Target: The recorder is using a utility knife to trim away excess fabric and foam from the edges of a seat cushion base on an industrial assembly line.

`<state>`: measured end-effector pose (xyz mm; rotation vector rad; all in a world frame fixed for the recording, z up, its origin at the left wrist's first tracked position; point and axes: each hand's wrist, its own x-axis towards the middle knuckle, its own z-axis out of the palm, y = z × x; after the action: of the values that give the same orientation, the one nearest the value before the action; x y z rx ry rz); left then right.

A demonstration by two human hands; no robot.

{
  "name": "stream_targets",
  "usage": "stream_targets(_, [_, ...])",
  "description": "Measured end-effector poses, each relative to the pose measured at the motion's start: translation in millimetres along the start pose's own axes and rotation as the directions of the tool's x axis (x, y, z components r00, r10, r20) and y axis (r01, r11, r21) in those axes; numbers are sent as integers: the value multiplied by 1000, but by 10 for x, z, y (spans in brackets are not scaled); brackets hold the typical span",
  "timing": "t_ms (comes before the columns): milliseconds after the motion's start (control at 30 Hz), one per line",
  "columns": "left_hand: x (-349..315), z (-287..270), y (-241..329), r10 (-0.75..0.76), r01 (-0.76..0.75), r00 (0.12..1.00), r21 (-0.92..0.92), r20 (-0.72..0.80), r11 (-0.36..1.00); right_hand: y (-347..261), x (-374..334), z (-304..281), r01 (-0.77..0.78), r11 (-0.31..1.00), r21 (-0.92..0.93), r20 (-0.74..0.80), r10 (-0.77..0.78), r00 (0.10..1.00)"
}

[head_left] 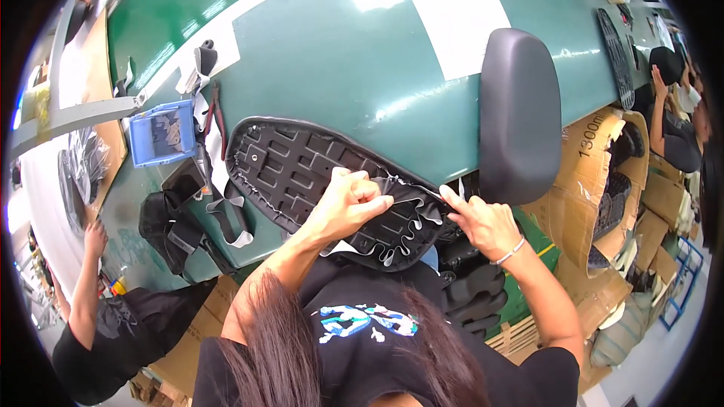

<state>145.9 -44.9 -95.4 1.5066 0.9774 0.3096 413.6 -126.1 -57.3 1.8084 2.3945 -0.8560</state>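
A long black seat cushion (280, 173) lies underside up at the bench's near edge, its ribbed plastic base showing. Its black cover (403, 230) is wrapped over the rim and bunched into loose folds with a pale edge at the near right end. My left hand (349, 202) is closed over the base, pinching the gathered cover edge. My right hand (486, 226) is bent at the cushion's right end, thumb and fingers on its rim; part of that grip is hidden.
A finished black cushion (520, 113) stands to the right beside an open cardboard box (592, 181). On the left are a blue bin (162, 133), red-handled pliers (216, 117) and black straps (173, 230). A co-worker's arm (89, 279) reaches in at far left.
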Motion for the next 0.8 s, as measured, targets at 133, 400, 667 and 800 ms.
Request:
stream_targets(133, [32, 41, -62, 186, -192, 981, 217, 51, 957, 67, 61, -95, 24, 999, 27, 4, -24, 1000])
stream_targets(400, [22, 71, -105, 21, -21, 999, 24, -25, 1000, -37, 568, -112, 246, 968, -47, 108, -240, 965])
stream_targets(667, [-127, -436, 411, 361, -354, 932, -216, -6, 910, -62, -151, 136, -124, 988, -92, 0, 125, 992])
stream_targets(800, [-246, -357, 570, 266, -294, 950, -751, -162, 592, -421, -450, 400, -314, 949, 14, -146, 313, 939])
